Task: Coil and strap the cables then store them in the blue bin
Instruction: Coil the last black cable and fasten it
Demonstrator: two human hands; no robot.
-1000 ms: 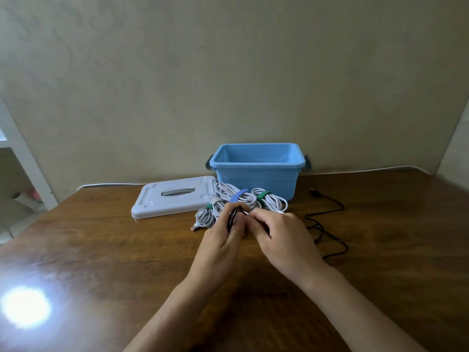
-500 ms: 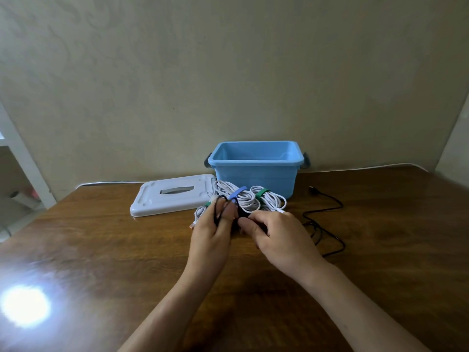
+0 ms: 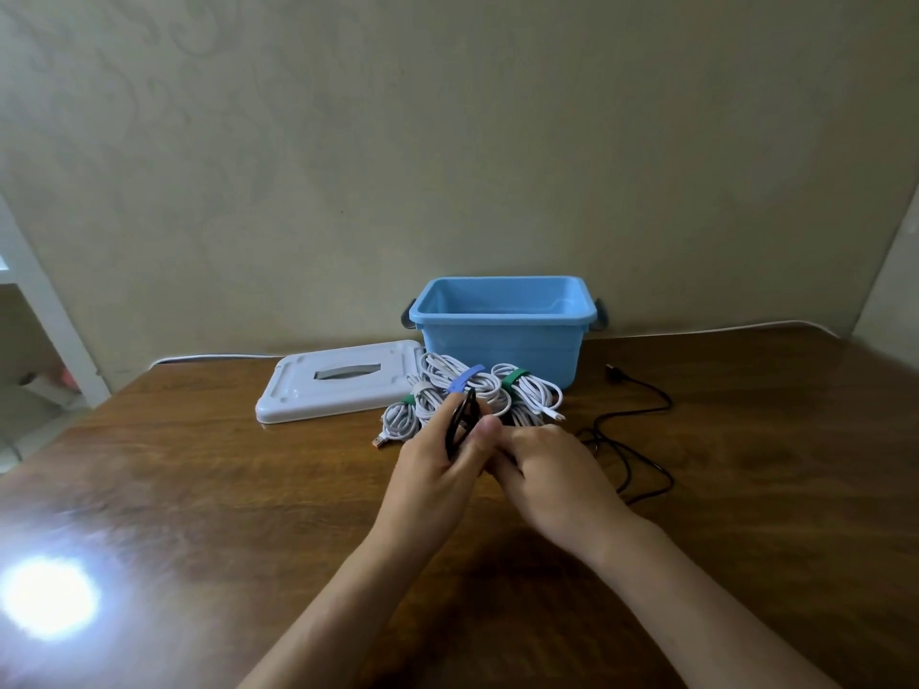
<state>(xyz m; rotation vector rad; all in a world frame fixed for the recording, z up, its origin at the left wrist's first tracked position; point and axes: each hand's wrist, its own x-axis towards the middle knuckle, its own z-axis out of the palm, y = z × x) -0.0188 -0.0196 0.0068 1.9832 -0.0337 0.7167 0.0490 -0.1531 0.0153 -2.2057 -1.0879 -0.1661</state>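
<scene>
I am winding the black cable (image 3: pixel 641 455). A small loop of it sticks up from my left hand (image 3: pixel 437 464), pinched tight between my thumb and my fingers. My right hand (image 3: pixel 552 477) is closed too, and it touches my left hand. It is over the same cable, but I cannot tell which part it holds, since my fingers hide it. Both hands are near the middle of the table (image 3: pixel 199 489).

The rest of the black cable trails off to the right of my right hand. It lies loose and wiggly on the wood, and its plug (image 3: pixel 614 374) rests near the back edge, just to the right of the blue bin (image 3: pixel 502 335).

Right behind my hands sits a heap of white cables (image 3: pixel 472 390) — all wound up. One bundle has a blue strap (image 3: pixel 466 378) around it. Another has a green strap (image 3: pixel 513 377), and one more green strap (image 3: pixel 409 400) shows on the left of the heap. The heap touches the front of the blue bin.

The bin stands at the back edge of the table, by the wall, and its top is open. Its grey lid (image 3: pixel 338 385) lies flat to the left of it, beside the white heap.

A bright spot of light (image 3: pixel 47 596) shines on the wood near the front left corner.
</scene>
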